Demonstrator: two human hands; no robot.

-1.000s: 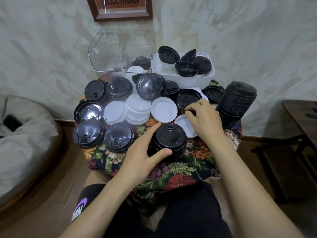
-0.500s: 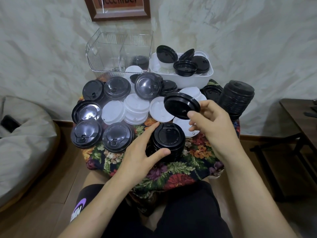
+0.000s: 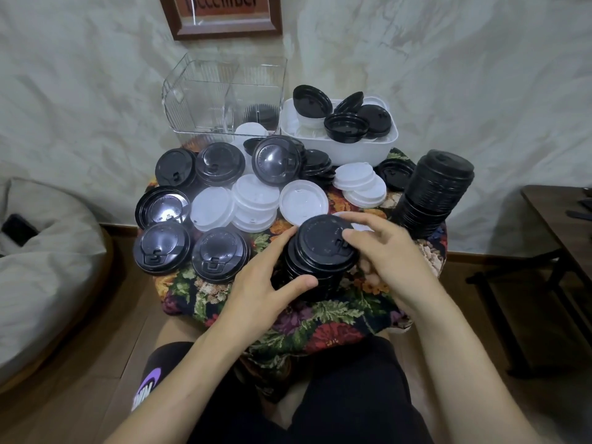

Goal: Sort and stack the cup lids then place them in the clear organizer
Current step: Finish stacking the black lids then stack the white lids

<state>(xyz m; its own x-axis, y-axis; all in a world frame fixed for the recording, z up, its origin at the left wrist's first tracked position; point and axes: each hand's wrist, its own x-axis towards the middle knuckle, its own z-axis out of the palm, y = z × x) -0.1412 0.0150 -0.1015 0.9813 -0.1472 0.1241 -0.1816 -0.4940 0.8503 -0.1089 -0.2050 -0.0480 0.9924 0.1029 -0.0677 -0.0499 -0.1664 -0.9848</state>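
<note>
Now left hand (image 3: 256,283) wraps the upright stack of black plastic lids (image 3: 307,280); right hand (image 3: 390,251) pinches its tilted top lid (image 3: 320,241), sip hole facing right.

What appears to be a small round table under a floral cloth (image 3: 336,315) bears a clear organizer (image 3: 221,97) and white tub (image 3: 346,150) at the back, scattered black lids (image 3: 221,254) and white lids (image 3: 211,209), a front stack of black lids (image 3: 317,248) and a tall stack (image 3: 439,190) at right.

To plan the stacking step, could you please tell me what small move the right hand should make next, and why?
Probably press the top lid down until it seats, then let go. It looks slightly offset on the black stack, which the left hand steadies, while the right hand holds its right edge.
</note>
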